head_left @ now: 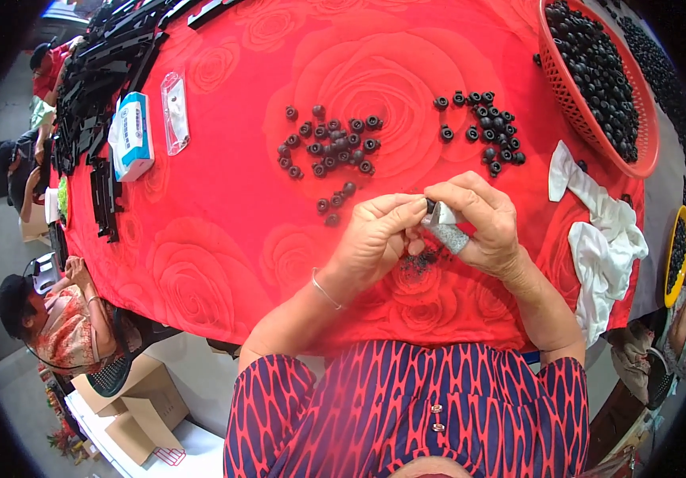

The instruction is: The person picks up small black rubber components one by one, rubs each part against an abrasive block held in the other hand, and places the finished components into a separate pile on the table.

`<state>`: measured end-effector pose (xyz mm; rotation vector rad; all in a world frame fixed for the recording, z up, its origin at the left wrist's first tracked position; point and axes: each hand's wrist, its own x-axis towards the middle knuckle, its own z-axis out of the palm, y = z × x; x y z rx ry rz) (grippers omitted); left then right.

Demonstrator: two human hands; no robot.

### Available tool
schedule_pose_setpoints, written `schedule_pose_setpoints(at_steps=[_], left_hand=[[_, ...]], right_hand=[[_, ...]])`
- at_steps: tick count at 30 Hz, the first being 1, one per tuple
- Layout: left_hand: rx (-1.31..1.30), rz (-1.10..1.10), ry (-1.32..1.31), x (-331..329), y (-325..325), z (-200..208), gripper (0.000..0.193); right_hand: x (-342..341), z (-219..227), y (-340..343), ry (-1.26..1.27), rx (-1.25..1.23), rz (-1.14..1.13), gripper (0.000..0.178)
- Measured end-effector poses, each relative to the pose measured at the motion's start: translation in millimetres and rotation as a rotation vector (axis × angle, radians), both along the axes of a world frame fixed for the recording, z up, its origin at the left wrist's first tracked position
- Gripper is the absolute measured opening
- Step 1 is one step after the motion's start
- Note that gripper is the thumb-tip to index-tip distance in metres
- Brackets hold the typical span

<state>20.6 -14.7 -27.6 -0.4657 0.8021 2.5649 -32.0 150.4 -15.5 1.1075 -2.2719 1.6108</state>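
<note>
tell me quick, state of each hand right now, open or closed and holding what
Left hand: closed, pinching a small black part.
Right hand: closed, holding a small pale piece; its kind cannot be told.

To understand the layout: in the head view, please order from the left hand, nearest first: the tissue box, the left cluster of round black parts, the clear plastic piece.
1. Left cluster of round black parts: ahead of the left hand, slightly left.
2. Clear plastic piece: farther left.
3. Tissue box: left of that piece.
</note>
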Motion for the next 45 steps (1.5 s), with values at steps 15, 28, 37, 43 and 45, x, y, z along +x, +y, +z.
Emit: schedule_pose_setpoints(at_steps=[15,28,37,43,45], left_hand=[[0.056,-0.067,0.048,-1.2,-5.3,-1.4,0.019],[-1.190,0.369,0.597,-12.1,-16.0,21.5,0.014],[-1.909,0.538,0.648,-29.9,-47.4,8.7,0.015],[-1.964,0.548,0.632,-31.2,-44.7,8.9,0.022],[-1.926,0.602,0.738,-30.9,-43.1,11.7,0.023]], right_hand=[[-0.8,5.7,3.9,0.339,0.094,0.022,0.038],[-23.9,-7.3,17.3,0.205,0.326,-0.487,0.031],[-48.4,4.1,-14.9,0.387,0.777,-0.490,0.020],[-47.5,6.9,-17.1,0.399,0.870,-0.400,0.019],[-48.8,4.7,-13.1,0.426,0.837,-0.365,0.019]])
